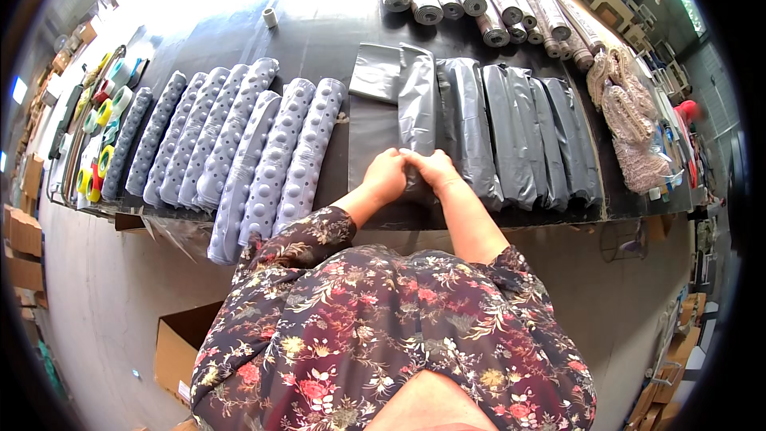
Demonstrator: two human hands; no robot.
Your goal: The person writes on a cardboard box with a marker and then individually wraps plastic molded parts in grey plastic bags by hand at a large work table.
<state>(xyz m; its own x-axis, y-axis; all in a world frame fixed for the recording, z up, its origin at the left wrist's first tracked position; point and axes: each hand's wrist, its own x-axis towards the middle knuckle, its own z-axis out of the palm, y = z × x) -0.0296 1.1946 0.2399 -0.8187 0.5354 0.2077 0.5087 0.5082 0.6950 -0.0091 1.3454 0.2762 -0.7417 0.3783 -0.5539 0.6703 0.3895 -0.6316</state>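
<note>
Dark counter (327,49), left hand (386,175) and right hand (432,169) fingers clamping a grey bag (416,88), probably steadying it. Grey packs (501,136) queue right of them.

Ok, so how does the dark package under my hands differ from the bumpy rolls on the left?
The dark package is shiny, creased plastic; the bumpy rolls have round bumps. The package is darker; the rolls are paler grey. Your left hand and right hand grip the package; neither touches the rolls. Both are long and on the table.
</note>
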